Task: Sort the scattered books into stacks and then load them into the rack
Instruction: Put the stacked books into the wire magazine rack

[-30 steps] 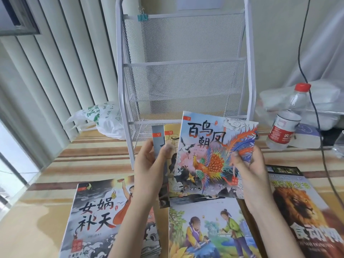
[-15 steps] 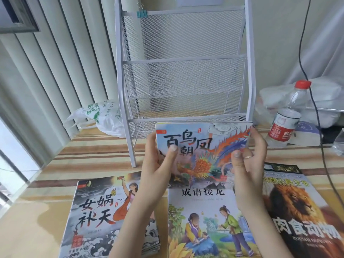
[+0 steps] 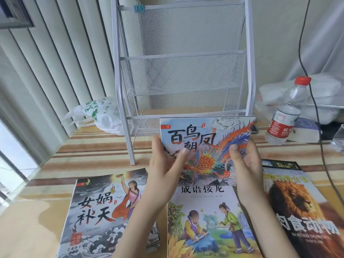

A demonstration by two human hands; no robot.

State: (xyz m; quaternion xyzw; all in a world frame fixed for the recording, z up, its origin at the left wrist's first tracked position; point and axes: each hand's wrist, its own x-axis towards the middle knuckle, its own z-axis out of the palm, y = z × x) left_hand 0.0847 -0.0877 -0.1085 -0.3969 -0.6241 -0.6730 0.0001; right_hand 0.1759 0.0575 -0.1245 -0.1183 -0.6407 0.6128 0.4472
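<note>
While both hands (image 3: 168, 170) (image 3: 245, 164) grasp the phoenix book (image 3: 206, 146) by its side edges, fingers (image 3: 183, 155) curled round it, it hangs above the table (image 3: 89, 151) before the rack (image 3: 183, 71).

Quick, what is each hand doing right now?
Left hand: closed on the left edge of the phoenix book.
Right hand: closed on the right edge of the same book.
</note>
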